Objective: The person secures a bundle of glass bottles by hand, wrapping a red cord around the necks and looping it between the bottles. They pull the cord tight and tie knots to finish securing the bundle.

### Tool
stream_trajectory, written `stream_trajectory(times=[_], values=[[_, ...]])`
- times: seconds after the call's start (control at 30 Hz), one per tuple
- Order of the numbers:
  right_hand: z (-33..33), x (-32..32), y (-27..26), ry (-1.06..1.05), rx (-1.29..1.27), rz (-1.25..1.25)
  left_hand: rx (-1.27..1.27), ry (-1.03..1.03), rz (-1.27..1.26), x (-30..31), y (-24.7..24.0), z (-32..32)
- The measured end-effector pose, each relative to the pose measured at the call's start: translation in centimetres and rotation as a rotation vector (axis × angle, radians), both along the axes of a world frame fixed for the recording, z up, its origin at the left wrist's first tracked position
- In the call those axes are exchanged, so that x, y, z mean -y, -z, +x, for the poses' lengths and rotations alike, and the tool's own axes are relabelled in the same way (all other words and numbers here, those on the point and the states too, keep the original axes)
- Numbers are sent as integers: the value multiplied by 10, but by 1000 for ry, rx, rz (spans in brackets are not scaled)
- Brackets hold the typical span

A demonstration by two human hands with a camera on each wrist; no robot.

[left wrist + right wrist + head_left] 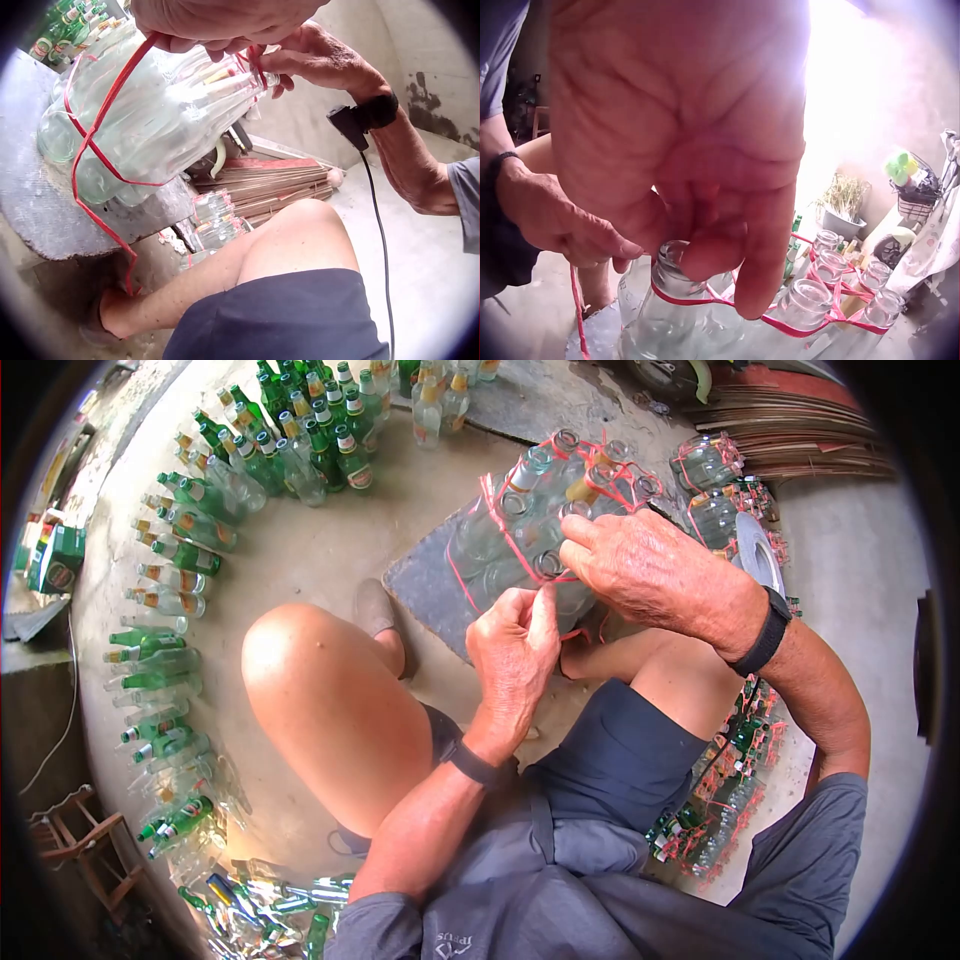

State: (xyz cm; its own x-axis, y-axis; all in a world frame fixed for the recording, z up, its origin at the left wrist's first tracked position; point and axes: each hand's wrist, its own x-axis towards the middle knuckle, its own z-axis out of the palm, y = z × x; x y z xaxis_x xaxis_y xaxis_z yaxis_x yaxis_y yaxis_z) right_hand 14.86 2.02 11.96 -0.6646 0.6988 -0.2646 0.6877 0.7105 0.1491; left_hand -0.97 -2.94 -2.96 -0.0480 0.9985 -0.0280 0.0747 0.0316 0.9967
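Clear glass bottles [490,540] stand bundled on a dark board [430,575], with red twine [515,545] looped round their necks and sides. The left hand [513,650] pinches the twine between thumb and fingers beside the near bottle neck; a loose length hangs from it in the left wrist view [105,112]. Over the bottle tops, the right hand [650,565] has bent fingers at the necks. In the right wrist view its fingertips [761,285] lie by a bottle mouth and the red twine [780,324]; what they grip is partly hidden.
Green and clear bottles [350,460] stand in a curved row at the left and back. Bundled bottles [712,465] and a tape roll [760,550] are at the right, near stacked flat strips [800,435]. Bottles lie [315,935] at the lower left.
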Motion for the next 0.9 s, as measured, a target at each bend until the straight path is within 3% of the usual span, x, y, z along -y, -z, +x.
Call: stream_trajectory(times=[0.3,0.6,0.77,0.9], values=[[0,-8,-3,-66,65,42,-5,21,-23,2,-2,0],[-3,-17,-9,-87,40,-72,0,42,-46,0,-3,1],[11,-21,-6,48,-262,-335,-6,67,-55,0,1,1],[20,-18,0,90,-431,-401,-15,83,-73,0,1,1]])
